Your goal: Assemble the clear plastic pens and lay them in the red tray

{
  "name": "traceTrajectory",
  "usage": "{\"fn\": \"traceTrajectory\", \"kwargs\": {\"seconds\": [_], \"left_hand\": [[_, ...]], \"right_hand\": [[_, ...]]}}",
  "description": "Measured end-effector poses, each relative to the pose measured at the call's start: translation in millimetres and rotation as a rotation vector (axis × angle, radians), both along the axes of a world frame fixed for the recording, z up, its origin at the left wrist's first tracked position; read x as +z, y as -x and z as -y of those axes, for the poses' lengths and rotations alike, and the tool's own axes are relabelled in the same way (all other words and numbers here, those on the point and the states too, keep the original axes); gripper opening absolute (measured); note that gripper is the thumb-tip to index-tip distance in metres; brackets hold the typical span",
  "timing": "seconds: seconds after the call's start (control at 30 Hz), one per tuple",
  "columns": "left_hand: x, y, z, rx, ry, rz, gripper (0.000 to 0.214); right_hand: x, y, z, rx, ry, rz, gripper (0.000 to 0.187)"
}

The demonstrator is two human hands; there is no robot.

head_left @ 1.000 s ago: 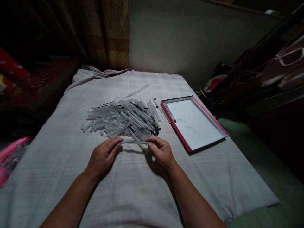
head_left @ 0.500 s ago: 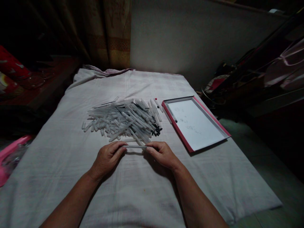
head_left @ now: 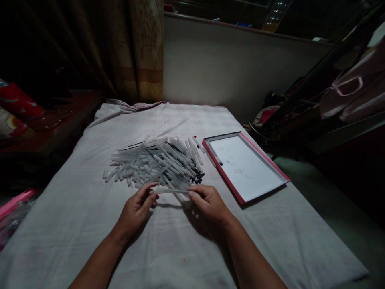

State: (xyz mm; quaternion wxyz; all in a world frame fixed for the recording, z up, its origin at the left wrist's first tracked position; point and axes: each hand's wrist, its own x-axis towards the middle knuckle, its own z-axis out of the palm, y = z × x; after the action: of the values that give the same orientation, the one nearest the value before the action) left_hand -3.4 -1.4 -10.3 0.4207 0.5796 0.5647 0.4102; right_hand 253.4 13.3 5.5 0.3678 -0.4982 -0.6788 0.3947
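My right hand [head_left: 207,200] pinches one end of a pale, translucent pen barrel [head_left: 171,191], held level just in front of the pile. At the other end is my left hand [head_left: 140,206], its thumb and forefinger around the tip, looser than the right hand's grip. Behind both hands lies a heap of clear pen barrels and caps [head_left: 150,160], with some dark refills among them. Small black pen plugs [head_left: 197,176] are gathered at the heap's right side.
A shallow red-edged box lid [head_left: 252,168] with a white inside, marked by scribbles, lies to the right. Inside its left edge is an assembled-looking pen [head_left: 217,154]. A pale checked cloth [head_left: 168,257] covers the table. A pink container [head_left: 18,202] stands at the lower left.
The view has tilted up a little, so things sit lower. My left fingers have loosened and parted slightly at the barrel's end; the right hand keeps its pinch.
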Motion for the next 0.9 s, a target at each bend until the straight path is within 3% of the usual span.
{"fn": "traceTrajectory", "kwargs": {"seconds": [0.1, 0.17, 0.27, 0.3, 0.4, 0.63, 0.9], "left_hand": [[4.8, 1, -4, 0.089, 0.064, 0.185, 0.059], [5.1, 1, -6, 0.113, 0.095, 0.238, 0.063], [1.1, 0, -6, 0.098, 0.114, 0.237, 0.061], [-0.6, 0, -6, 0.087, 0.113, 0.234, 0.060], [-3.8, -1, -6, 0.071, 0.105, 0.226, 0.058], [-4.1, 0, -6, 0.071, 0.106, 0.187, 0.058], [-4.0, -1, -6, 0.063, 0.094, 0.183, 0.058]], "right_hand": [[10.0, -31, -30, -0.368, -0.110, -0.010, 0.036], [17.6, -59, -58, -0.584, -0.146, 0.092, 0.038], [25.6, -93, -96, -0.748, 0.029, 0.451, 0.036], [26.4, -99, -106, -0.768, 0.129, 0.575, 0.037], [22.6, -102, -123, -0.785, 0.237, 0.694, 0.037], [5.6, -89, -130, -0.686, 0.252, 0.789, 0.035], [1.8, -90, -133, -0.585, 0.223, 0.830, 0.037]]}}
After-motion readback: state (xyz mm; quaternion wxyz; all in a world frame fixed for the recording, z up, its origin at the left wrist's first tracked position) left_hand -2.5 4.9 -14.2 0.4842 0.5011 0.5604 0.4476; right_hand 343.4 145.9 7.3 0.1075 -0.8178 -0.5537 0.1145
